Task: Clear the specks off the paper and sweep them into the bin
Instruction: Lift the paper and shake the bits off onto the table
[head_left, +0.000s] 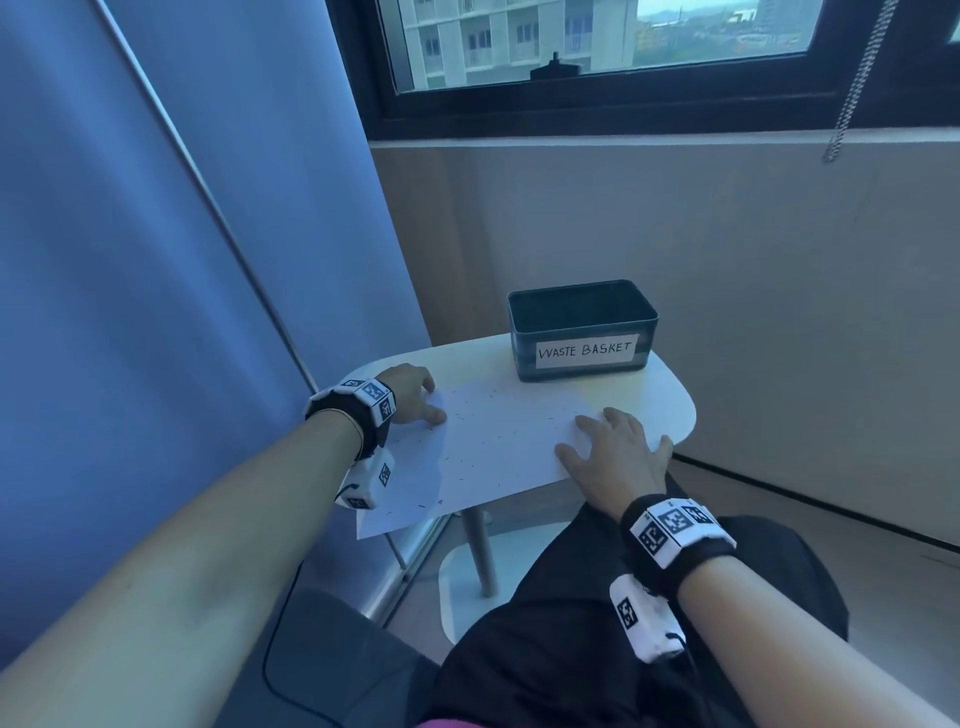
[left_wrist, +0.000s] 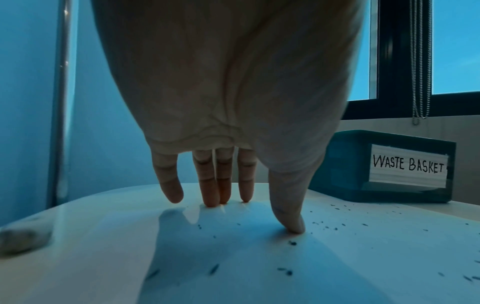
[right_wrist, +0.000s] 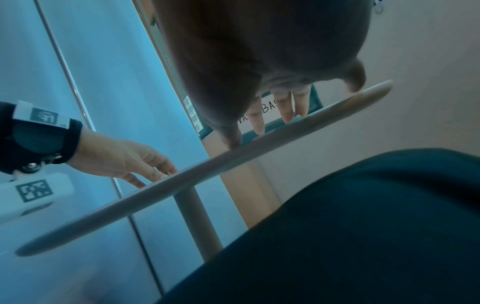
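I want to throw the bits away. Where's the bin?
In the head view the waste basket stands at the far end of the small white table, just beyond the speckled paper, below the window.

On the table, the paper lies just before the bin, specks scattered on it, overhanging the table's near edge.

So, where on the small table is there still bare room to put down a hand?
A bare strip of table lies right of the paper, up to the rounded rim. Another lies left of the waste basket, beyond the left hand. The middle is crowded: specks cover the paper, and the right hand rests on its right edge.
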